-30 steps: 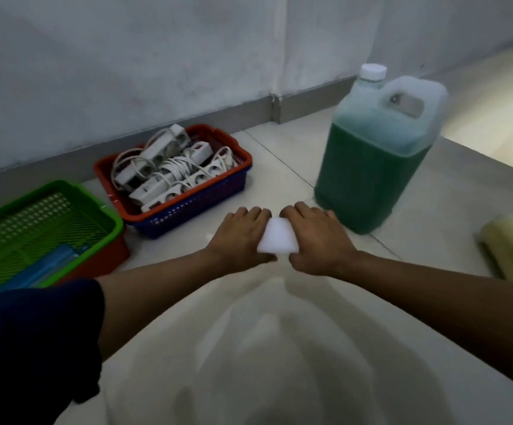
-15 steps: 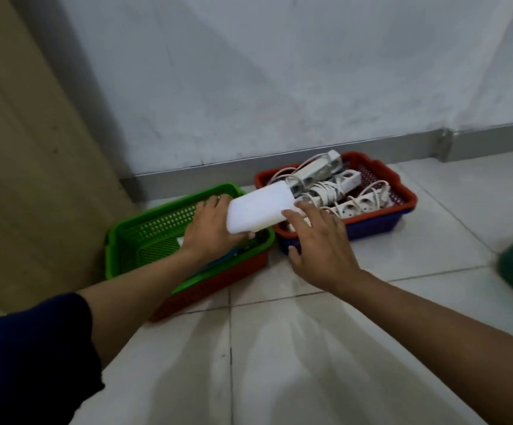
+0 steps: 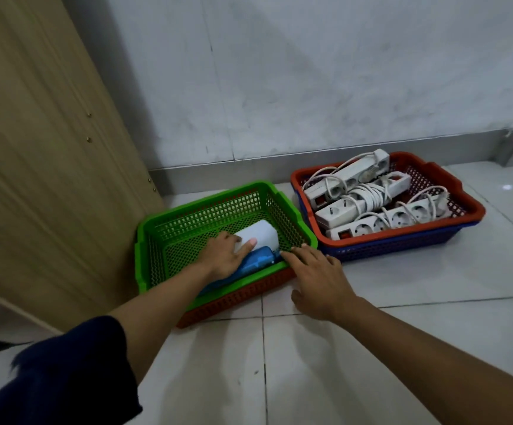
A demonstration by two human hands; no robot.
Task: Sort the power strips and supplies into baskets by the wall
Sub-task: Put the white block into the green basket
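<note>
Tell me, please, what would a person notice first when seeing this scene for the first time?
Probably the bright green plastic mesh basket by the wall, where the left hand holds a white rectangular packet beside a blue packet. To its right, the red plastic mesh basket is full of white power strips with coiled cords. The right hand hovers open at the green basket's corner.
</note>
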